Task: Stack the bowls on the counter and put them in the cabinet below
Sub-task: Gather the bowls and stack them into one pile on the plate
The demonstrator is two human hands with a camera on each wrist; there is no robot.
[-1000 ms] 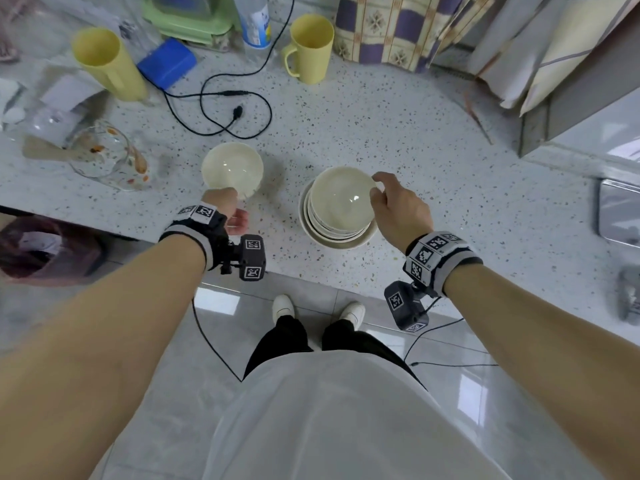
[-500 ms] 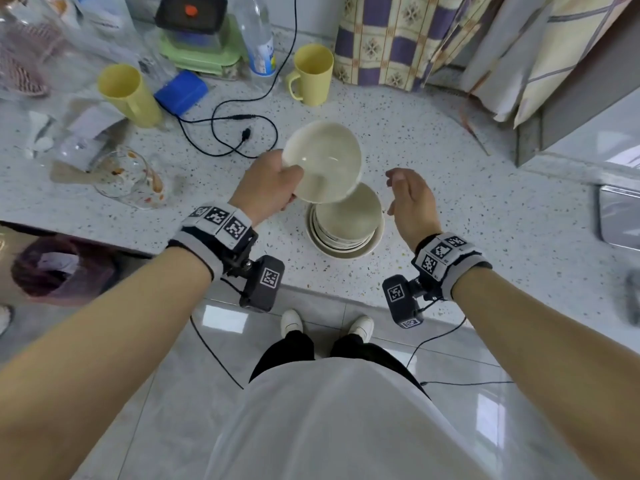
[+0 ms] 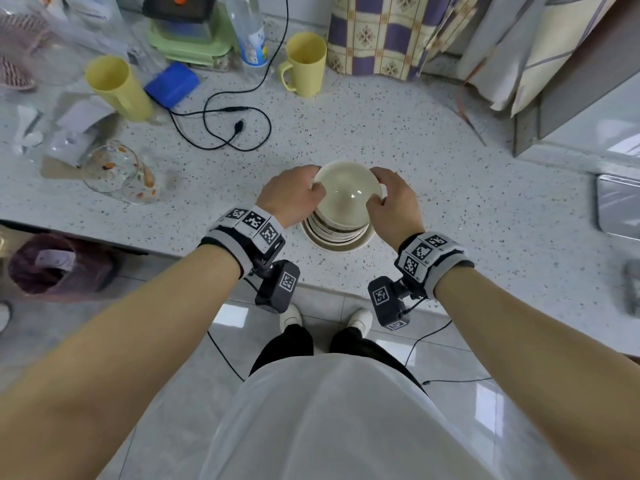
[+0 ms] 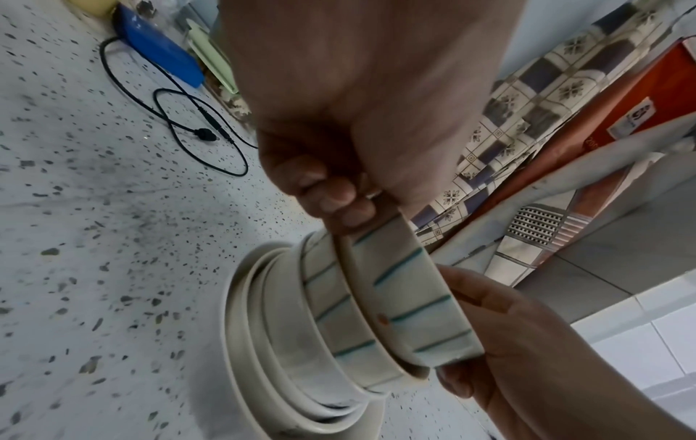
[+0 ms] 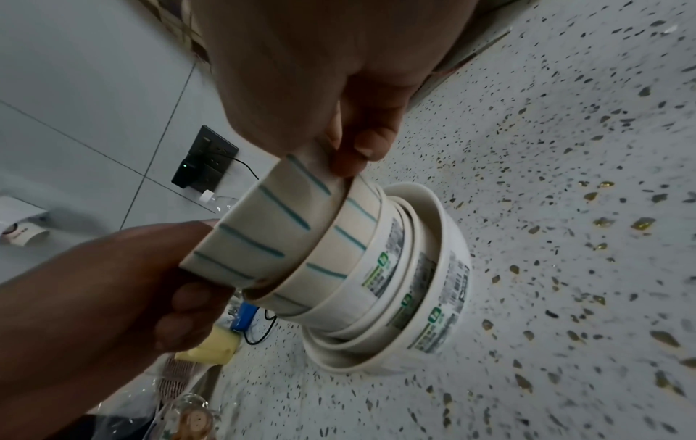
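We pinch the top bowl between left hand and right hand fingers, above the stack on the tabletop.

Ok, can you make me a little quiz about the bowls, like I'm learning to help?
1. True or false: both hands hold the top bowl.
2. What colour are the stripes on the top bowl's outside?
A) red B) teal C) black
3. Fill in: the stack of bowls sits on the speckled ______.

Key:
1. True. The left hand and right hand each have a grip on its rim.
2. B.
3. Counter.
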